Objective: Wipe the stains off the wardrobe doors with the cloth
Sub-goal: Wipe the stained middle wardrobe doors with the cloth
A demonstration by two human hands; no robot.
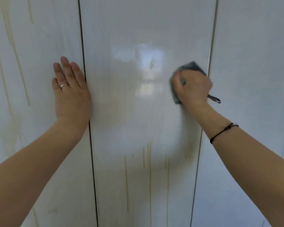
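Glossy white doors (252, 79) fill the view, a light reflected in the middle door (138, 120). The right hand's (193, 87) fingers (179, 79) curl round a dark cloth (191, 67), bunching it and pressing it to the middle door near its right edge; a loop (214, 99) of it hangs out to the right. The left hand (70, 94) lies flat on the left door (31, 71), fingers straight and close together, just beside the gap. Yellowish drips (149, 161) run down the lower middle door and the left door. The cloth looks soft, light and limp, so it is probably best held wadded in the palm. The doors look smooth and slick, and a pressed door may give, which would explain the bracing palm.
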